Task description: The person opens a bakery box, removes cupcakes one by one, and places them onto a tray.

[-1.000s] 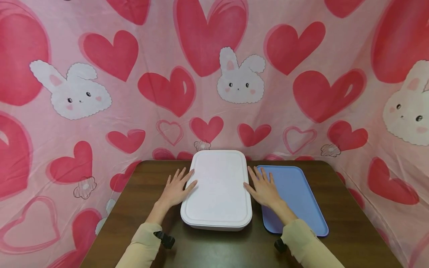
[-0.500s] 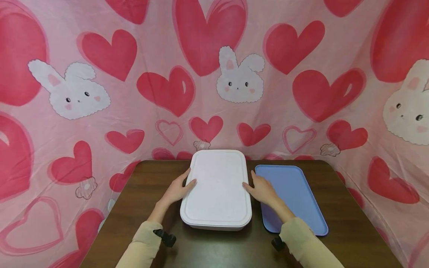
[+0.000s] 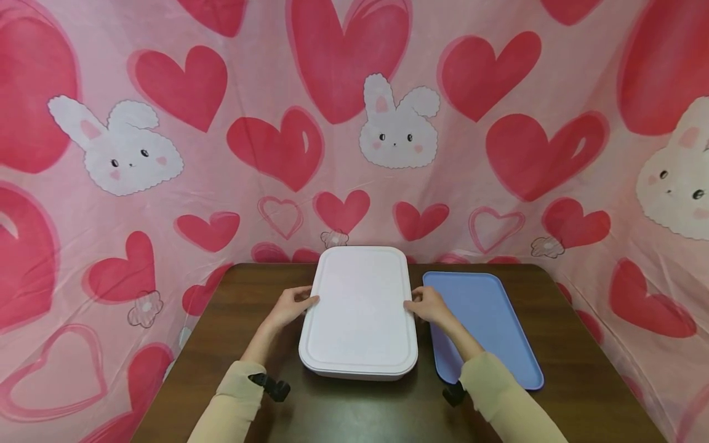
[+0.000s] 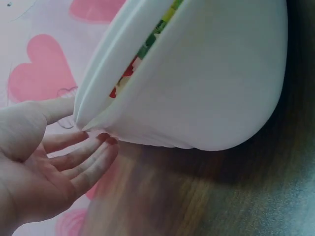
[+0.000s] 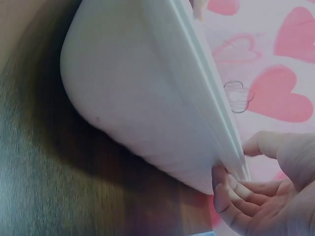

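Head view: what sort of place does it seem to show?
Perhaps a staged filming spot: a cloth printed with hearts and rabbits hangs behind a table bearing a white box and blue tray.

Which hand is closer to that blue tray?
Right. The right hand grips the white lid on the side next to the blue tray; the left hand grips the lid's opposite side, farther from the tray.

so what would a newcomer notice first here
Probably the pink backdrop with red hearts and white rabbit faces behind the table. Next, the white box at centre, its lid pinched at either side by the left hand and right hand, a blue tray to the right. In the left wrist view, a colourful strip shows under the lid.
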Motion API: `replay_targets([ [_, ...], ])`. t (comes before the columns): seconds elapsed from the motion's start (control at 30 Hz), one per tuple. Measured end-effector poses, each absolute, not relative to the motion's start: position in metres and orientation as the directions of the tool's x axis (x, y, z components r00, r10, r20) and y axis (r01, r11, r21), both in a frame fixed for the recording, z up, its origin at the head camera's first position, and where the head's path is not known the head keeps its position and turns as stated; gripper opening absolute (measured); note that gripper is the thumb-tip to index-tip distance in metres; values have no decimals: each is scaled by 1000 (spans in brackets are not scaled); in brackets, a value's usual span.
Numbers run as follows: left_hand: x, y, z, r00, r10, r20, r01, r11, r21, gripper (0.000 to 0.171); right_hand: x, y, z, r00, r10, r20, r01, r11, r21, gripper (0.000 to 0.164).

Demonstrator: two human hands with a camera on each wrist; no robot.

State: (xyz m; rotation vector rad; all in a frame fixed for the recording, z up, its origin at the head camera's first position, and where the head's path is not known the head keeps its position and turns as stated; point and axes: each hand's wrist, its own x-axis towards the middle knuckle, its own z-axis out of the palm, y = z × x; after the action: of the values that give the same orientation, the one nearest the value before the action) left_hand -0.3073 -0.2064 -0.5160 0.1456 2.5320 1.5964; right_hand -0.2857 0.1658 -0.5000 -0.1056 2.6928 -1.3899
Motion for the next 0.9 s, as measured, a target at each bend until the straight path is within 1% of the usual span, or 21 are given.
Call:
replay_targets([
  [0.1,-307,-207,-516,-984,155,-93,-23,403,915,54,-286,164,-501,-994,-85,-63,1,582,-813,38],
  [0.23,-307,-206,-515,-986,141,-86,-24,391,920,53,-284,161,-498,-996,-70,-50,-2,608,-794,27],
  [0.37,-307,-205,-514,-989,120,-82,-27,401,916,50,-286,160,-494,-994,-75,-76,13,624,-781,16],
  [0.4,-307,-204,-514,-990,113,-83,-30,407,913,50,-289,161,-495,-993,-79,-91,21,629,-777,15],
  [0.47,-307,-204,-513,-991,105,-86,-34,422,906,49,-302,167,-511,-990,-108,-90,1,631,-776,14],
  [0.53,-307,-204,-513,-991,96,-90,-40,432,901,49,-314,173,-526,-989,-129,-72,-26,632,-774,16],
  [0.6,-306,-205,-513,-991,94,-98,-48,431,901,48,-315,173,-524,-990,-125,-73,-21,623,-782,19],
  [0.67,-305,-208,-513,-989,95,-113,-63,419,906,48,-303,166,-504,-992,-108,-69,-8,592,-806,26],
  [0.77,-301,-214,-514,-985,113,-131,-78,384,920,51,-281,153,-468,-990,-90,-111,49,516,-855,38],
  [0.9,-295,-224,-511,-980,124,-156,-103,354,930,55,-276,151,-460,-978,-132,-163,105,364,-925,50],
])
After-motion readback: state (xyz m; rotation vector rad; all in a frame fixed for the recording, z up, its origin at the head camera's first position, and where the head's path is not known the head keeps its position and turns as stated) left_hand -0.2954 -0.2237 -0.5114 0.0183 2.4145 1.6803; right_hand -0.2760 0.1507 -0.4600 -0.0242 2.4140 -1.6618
